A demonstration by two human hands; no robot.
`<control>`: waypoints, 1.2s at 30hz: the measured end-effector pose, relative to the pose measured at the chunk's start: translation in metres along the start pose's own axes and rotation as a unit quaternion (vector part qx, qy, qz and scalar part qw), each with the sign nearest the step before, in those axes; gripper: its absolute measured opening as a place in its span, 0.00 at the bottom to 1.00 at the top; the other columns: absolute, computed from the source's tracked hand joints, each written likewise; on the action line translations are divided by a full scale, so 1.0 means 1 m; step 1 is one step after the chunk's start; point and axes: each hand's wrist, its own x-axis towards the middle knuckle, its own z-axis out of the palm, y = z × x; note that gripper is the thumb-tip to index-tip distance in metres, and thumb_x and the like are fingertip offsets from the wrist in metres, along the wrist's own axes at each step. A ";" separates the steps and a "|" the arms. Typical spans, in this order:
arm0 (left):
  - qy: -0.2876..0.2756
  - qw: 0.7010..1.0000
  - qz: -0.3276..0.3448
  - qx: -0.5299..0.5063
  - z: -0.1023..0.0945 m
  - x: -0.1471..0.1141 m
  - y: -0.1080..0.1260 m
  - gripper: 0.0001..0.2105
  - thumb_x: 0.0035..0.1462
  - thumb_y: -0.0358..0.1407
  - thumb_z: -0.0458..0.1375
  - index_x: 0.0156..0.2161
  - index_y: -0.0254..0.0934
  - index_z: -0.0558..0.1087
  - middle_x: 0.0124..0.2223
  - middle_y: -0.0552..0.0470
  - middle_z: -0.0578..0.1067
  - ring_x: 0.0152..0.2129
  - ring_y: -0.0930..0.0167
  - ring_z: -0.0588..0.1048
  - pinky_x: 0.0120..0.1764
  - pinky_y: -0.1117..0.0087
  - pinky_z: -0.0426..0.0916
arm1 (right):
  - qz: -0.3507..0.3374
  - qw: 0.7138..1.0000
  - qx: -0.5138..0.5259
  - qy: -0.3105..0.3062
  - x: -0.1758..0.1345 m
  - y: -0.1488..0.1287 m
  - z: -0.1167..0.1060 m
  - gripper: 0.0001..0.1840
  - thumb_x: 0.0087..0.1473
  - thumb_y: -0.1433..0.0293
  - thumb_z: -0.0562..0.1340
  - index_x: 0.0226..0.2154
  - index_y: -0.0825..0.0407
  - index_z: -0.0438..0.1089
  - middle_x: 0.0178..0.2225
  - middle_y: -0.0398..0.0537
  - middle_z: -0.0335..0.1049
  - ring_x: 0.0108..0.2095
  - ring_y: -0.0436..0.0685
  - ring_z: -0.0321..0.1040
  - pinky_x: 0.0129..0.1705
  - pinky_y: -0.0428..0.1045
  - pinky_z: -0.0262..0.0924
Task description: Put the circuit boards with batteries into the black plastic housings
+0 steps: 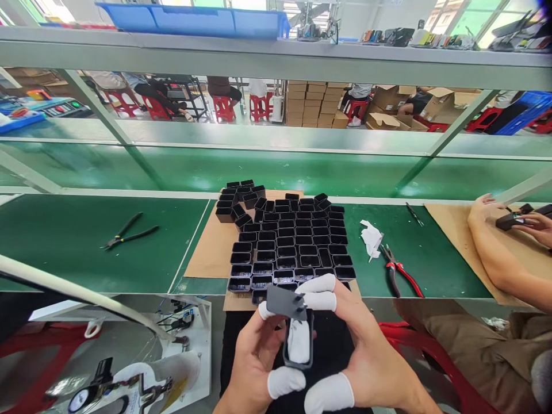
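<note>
My left hand [263,356], with white finger cots, grips a small black plastic case [311,345] whose open side faces me. White material [298,342] fills much of the case. A flat dark cover with plug prongs [284,301] sits tilted at the case's far end. My right hand [357,339], also in finger cots, has its fingertips at the prongs of this cover, while its thumb is lower, beside the case. Just beyond my hands, many open black cases [297,232] stand in rows on cardboard [207,253].
Cutting pliers [129,231] lie left on the green bench; red-handled pliers [401,275] and crumpled white paper [371,238] lie right. A co-worker's arm [495,247] rests at far right. A pale hose [86,287] crosses at left. Above runs a shelf with a blue bin [194,22].
</note>
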 end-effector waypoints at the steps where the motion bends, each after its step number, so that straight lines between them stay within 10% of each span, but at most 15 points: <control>1: -0.011 1.000 -0.012 -0.019 0.000 -0.001 -0.001 0.39 0.36 0.45 0.88 0.58 0.50 0.85 0.56 0.41 0.86 0.46 0.50 0.88 0.48 0.55 0.87 | -0.004 1.000 0.000 0.003 -0.002 0.002 -0.001 0.50 0.37 0.49 0.88 0.63 0.33 0.77 0.56 0.49 0.76 0.54 0.63 0.78 0.54 0.53 0.78; 13: 0.007 0.972 -0.209 -0.108 0.038 -0.009 0.036 0.27 0.60 0.64 0.70 0.55 0.50 0.80 0.41 0.47 0.86 0.41 0.55 0.87 0.52 0.49 0.81 | -0.067 0.997 -0.005 0.033 -0.029 0.029 0.005 0.46 0.48 0.72 0.81 0.67 0.37 0.71 0.41 0.44 0.81 0.40 0.61 0.79 0.49 0.57 0.79; 20: 0.201 0.970 -0.063 0.120 0.026 0.013 0.022 0.28 0.51 0.60 0.78 0.45 0.40 0.82 0.45 0.46 0.85 0.46 0.58 0.85 0.48 0.64 0.81 | 0.072 0.991 0.071 0.093 -0.037 0.049 0.014 0.35 0.52 0.60 0.81 0.60 0.41 0.76 0.49 0.47 0.80 0.49 0.57 0.79 0.55 0.51 0.77; 36: 0.110 0.984 -0.096 0.106 0.012 0.020 0.019 0.31 0.48 0.53 0.82 0.51 0.39 0.80 0.51 0.42 0.84 0.52 0.56 0.83 0.53 0.61 0.80 | 0.228 0.945 0.198 0.122 -0.028 0.065 0.021 0.27 0.54 0.55 0.82 0.52 0.46 0.81 0.43 0.46 0.80 0.42 0.54 0.76 0.52 0.49 0.74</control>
